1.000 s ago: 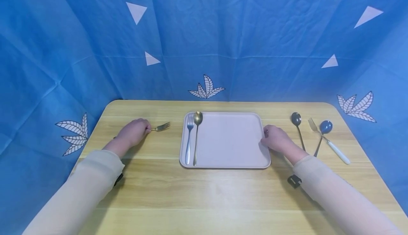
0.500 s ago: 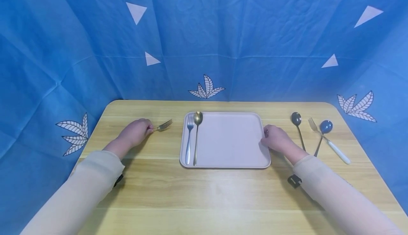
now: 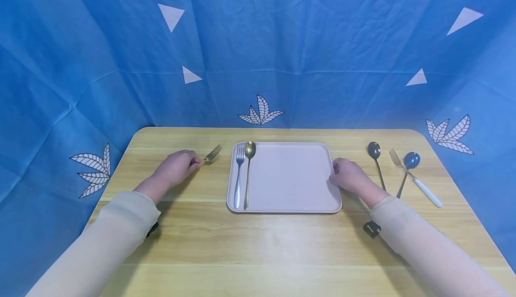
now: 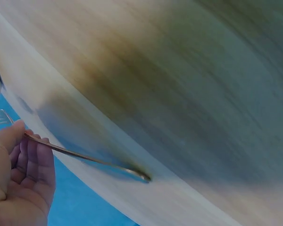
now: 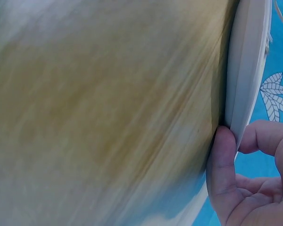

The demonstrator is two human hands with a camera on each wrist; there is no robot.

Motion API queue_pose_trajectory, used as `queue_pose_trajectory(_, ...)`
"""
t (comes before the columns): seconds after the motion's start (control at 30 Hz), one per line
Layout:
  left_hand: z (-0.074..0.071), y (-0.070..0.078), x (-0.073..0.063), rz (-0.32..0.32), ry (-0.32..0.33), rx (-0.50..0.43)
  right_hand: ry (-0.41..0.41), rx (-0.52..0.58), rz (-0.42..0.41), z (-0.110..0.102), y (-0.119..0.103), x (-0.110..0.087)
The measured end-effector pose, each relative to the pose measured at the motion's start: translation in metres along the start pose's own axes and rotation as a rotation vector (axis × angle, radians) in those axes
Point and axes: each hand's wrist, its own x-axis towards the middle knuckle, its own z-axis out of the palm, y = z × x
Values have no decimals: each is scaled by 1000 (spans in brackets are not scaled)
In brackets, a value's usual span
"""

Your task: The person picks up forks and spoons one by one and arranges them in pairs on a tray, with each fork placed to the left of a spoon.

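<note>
My left hand (image 3: 176, 168) pinches a gold fork (image 3: 212, 153) near its neck, left of the tray, with the tines angled up and right. In the left wrist view the fork's handle (image 4: 89, 157) stretches out past the fingers, its end close over the table. At the right side of the pale pink tray (image 3: 290, 178), my right hand (image 3: 350, 175) grips the rim between thumb and fingers, as the right wrist view shows at the tray's edge (image 5: 243, 70). A silver fork (image 3: 238, 176) and a gold spoon (image 3: 247, 176) lie side by side along the tray's left end.
On the wooden table (image 3: 274, 247), right of the tray, lie a dark spoon (image 3: 374, 150), another dark spoon (image 3: 411, 160) and a white-handled fork (image 3: 428, 192) crossing it. A blue curtain (image 3: 258, 41) hangs behind the table's far edge.
My left hand has shifted slightly right with the gold fork, whose tines have swung from nearly level to pointing up and right. The right hand and the tray have stayed in place.
</note>
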Motion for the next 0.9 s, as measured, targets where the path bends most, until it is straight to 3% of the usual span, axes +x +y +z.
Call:
queue_pose_trajectory(0.63,0,22,0,-71,100,-124,-9,-2,12,0,-1,-2)
queue_pose_trajectory(0.9,-1,35,1,-61,139,-126,-8,-4,16,1,-1,0)
